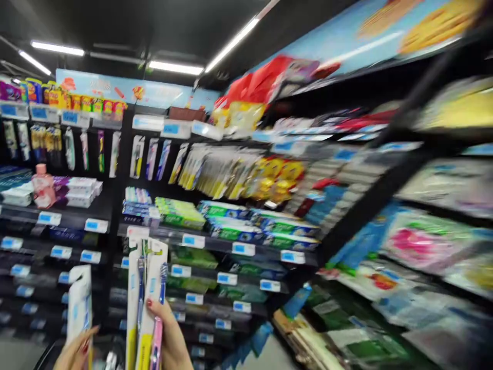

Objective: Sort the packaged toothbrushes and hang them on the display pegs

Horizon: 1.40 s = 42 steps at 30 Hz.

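Note:
My right hand [172, 336] grips a few packaged toothbrushes [145, 313] upright, with the thumb across the front of the packs. Blue bristles and a pink handle show through the clear plastic, beside white and yellow card. Lower left, my left hand [76, 350] has its fingers closed on another toothbrush pack [79, 303], white with a hanging hook at its top. That pack is blurred and its lower part is cut off by the frame's edge. The two hands are apart.
Dark shelves ahead carry toothpaste boxes [234, 223] and a pink bottle [43, 186]. Rows of hanging toothbrush packs [219, 172] fill the rack above. A shelf of bagged goods [423, 244], blurred, runs along the right. Price tags [243, 249] line the shelf edges.

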### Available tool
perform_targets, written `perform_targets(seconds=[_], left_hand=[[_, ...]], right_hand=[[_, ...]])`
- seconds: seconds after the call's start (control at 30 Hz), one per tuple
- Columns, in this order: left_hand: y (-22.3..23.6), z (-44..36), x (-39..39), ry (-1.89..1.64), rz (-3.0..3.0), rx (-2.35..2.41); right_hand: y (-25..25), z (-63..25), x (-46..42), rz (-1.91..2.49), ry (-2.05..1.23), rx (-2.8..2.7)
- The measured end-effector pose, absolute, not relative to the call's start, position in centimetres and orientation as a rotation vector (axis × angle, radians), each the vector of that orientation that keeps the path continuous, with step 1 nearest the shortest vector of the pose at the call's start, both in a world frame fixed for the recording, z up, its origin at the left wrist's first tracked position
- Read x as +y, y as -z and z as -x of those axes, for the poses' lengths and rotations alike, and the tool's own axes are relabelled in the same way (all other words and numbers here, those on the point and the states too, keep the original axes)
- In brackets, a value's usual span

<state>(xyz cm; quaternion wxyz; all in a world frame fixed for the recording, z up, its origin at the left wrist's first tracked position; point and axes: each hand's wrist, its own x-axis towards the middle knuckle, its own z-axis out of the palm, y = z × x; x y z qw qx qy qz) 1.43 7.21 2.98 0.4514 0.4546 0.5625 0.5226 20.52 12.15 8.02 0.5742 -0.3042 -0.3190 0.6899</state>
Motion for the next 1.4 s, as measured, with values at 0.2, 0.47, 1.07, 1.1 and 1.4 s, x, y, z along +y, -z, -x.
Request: perform_targets(seconds=[0.2,0.47,1.07,1.1,1.4], left_hand=[[-3.4,-1.5,3.3,-1.135,-0.63,0.96],[-0.3,-1.2,-0.5,-1.048,-0.189,0.782],[2.1,-2.8,-0.7,-1.038,-0.042,0.774],[2.0,-2.9,-0.7,-1.029,-0.049,0.787],[1.4,-3.4,-0.8,-0.931,0.012,0.789]], right_hand=[[-2.5,-11.7,5.2,1.049,-1.547,-0.853],[-0.3,-12.7,1.2,1.41,-0.953,-1.424],[3.6,-12.7,0.3,1.253,-1.388,-0.837],[3.5,-12.9,0.4,1.256,-1.39,-0.82],[2.7,-12.7,-0.2,1.294,-1.279,-0.774]])
